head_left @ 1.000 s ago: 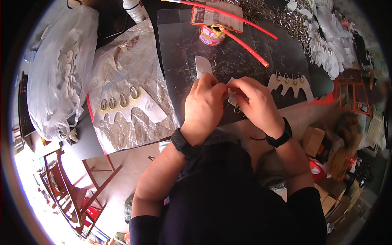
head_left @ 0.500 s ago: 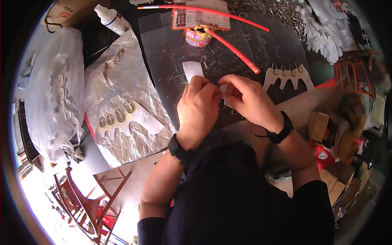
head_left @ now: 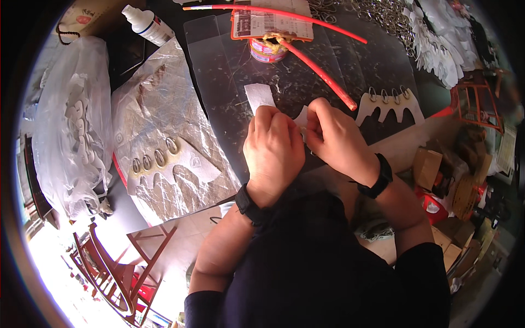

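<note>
Both my hands are together over the dark work surface, fingers closed. My left hand grips a flat white piece, whose end sticks out beyond the knuckles. Close beside it, my right hand pinches at a white edge showing between the hands. The fingertips hide most of the piece. To the right lies a white scalloped piece with several metal rings along its top. A similar ringed scalloped piece rests on a silvery sheet at left.
A small pink tin with yellowish paste stands ahead, under a card. One red stick leans from the tin, another crosses the card. Around are a white bottle, a plastic bag, metal rings and white pieces.
My left hand has shifted slightly right and its fingers are more upright. My right hand has turned a little, fingers closer together. The metal loops seen below the hands are now mostly hidden.
</note>
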A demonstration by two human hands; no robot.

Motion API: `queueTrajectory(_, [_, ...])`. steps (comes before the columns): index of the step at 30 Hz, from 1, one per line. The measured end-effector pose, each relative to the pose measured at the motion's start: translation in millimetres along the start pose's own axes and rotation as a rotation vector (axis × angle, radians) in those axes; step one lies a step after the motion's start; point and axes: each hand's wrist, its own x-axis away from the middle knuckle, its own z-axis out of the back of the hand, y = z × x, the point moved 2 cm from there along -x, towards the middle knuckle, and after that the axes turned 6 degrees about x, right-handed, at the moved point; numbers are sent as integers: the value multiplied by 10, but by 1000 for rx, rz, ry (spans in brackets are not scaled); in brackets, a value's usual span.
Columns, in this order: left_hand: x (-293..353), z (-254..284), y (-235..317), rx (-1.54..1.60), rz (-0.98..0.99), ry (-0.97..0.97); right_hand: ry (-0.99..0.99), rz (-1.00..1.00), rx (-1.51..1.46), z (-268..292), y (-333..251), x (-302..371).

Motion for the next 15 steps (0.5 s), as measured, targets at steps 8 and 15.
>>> queueTrajectory(8, [20,-35,59,-56,-12,57,39,0,25,-16,16,-12])
queueTrajectory(15, [-21,-6,132,-135,-153,-12,14,-7,31,8,-15,-26])
